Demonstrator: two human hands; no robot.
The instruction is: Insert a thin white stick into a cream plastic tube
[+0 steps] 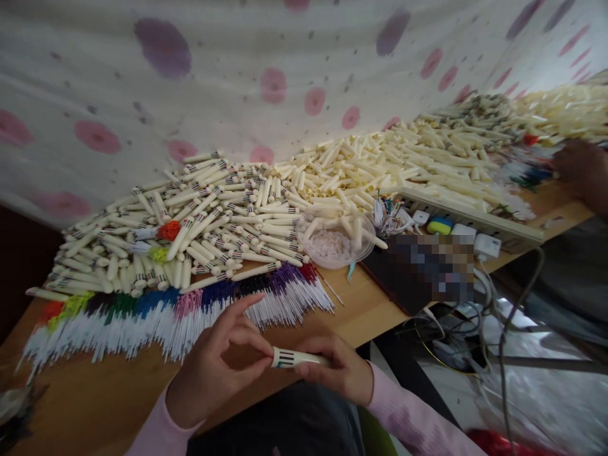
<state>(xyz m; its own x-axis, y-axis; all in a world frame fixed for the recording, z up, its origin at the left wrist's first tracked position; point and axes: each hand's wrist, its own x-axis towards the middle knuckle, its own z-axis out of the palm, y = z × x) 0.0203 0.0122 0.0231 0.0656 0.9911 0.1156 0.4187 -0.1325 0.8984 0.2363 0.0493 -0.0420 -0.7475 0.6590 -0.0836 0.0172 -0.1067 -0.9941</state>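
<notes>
My right hand (339, 367) is wrapped round a cream multicolour pen barrel (286, 359), which lies nearly level above the table's front edge. Dark slots and a hint of blue-green show at its left end. There my left hand (213, 364) closes thumb and index finger against the slotted end, its other fingers lifted. Whether something small sits in that pinch is hidden. Just beyond the left hand, thin white pen refills (166, 326) lie in a row, with ends grouped by colour from orange and yellow through green, blue, pink and purple to red.
Behind the refills are heaped pens with slotted ends (228, 221) and plain cream tubes (342, 168). A clear bowl (327, 253) holds small whitish parts. A smaller bowl (392, 218), a power strip (527, 234) and a dark flat device (384, 272) stand right. Another person's hand (582, 168) is far right.
</notes>
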